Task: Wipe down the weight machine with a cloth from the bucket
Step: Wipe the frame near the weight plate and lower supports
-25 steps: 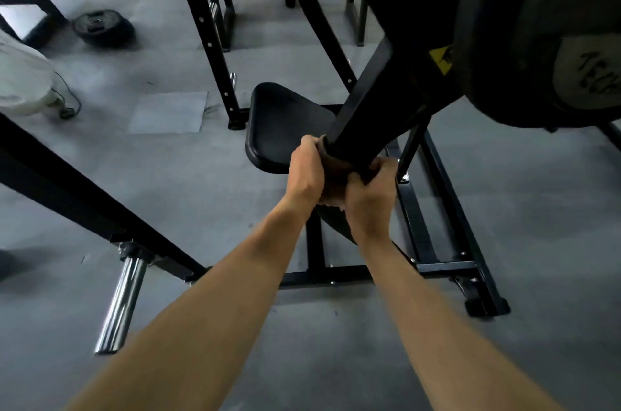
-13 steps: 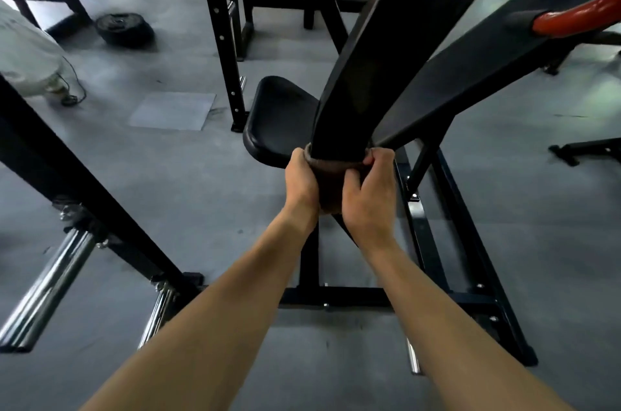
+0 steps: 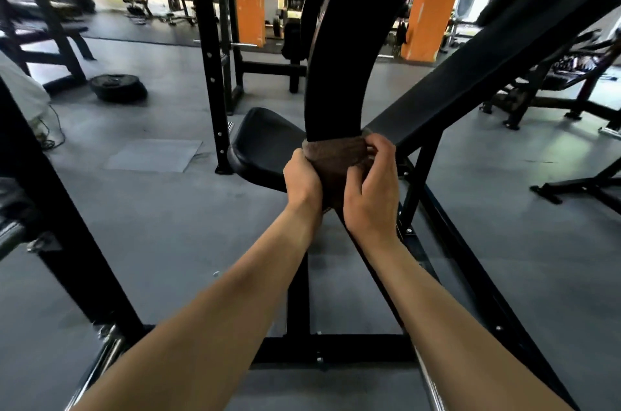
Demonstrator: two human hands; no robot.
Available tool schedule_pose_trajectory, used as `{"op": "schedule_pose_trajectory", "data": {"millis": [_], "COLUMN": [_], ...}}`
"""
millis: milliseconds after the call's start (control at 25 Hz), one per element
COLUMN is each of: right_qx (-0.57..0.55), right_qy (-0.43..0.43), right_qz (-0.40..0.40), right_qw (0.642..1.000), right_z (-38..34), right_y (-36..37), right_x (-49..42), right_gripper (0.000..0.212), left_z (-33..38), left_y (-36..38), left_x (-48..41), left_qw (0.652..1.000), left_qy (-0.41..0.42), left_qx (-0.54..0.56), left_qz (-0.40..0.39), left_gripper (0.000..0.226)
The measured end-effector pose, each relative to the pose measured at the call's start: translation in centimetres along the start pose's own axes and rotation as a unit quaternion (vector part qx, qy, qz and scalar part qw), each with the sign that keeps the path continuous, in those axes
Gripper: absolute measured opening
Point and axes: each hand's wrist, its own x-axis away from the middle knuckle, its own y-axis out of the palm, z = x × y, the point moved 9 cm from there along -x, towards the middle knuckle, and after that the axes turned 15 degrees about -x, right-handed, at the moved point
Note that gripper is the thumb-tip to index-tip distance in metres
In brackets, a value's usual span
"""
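as both hands close round it, the brown cloth [image 3: 336, 160] sits like a collar on the curved black upright [image 3: 331, 74] of the weight machine [image 3: 336, 348], just in front of the seat pad [image 3: 262, 148]. the left hand [image 3: 302, 180] grips the cloth's left side, its fingers curled out of sight behind the bar. the right hand [image 3: 371, 189] grips the right side, with fingers [image 3: 381, 150] hooked over the cloth's top edge and pinching it to the metal. neither hand is free. they sit level with each other, one on each side of the bar, so neither is nearer.

what the next move turns on is the upright's long axis. it runs up and away from the hands, bowing as it climbs to the top of the view, and drops between the wrists toward the machine's foot on the floor [image 3: 168, 225]. the cloth lies across that axis, so i judge the wipe should slide along the bar rather than round it. the longest bare stretch lies above. the sloped black beam [image 3: 470, 74] passes just beside the right knuckles and may crowd that hand on the way up. i cannot tell whether they touch. no bucket is in view.
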Motion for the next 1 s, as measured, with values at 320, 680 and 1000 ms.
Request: {"op": "schedule_pose_trajectory", "data": {"millis": [320, 680, 1000], "right_qx": [-0.022, -0.046, -0.045], "right_qy": [-0.017, 0.022, 0.053], "right_qz": [-0.002, -0.037, -0.047], "right_qw": [1.000, 0.998, 0.996], "right_z": [-1.8, 0.3, 4.5], "right_y": [0.4, 0.4, -1.0], "right_x": [-2.3, -0.9, 2.2], "right_gripper": [0.036, 0.025, 0.028], "left_z": [6.2, 1.0, -4.0], "left_y": [0.7, 1.0, 2.6], "left_x": [0.9, 2.0, 1.0], "left_qw": [0.997, 0.997, 0.995], "left_qy": [0.034, 0.022, 0.013], "left_qx": [0.053, -0.004, 0.044], "left_qz": [-0.051, -0.071, -0.089], "left_gripper": [0.023, 0.071, 0.067]}}
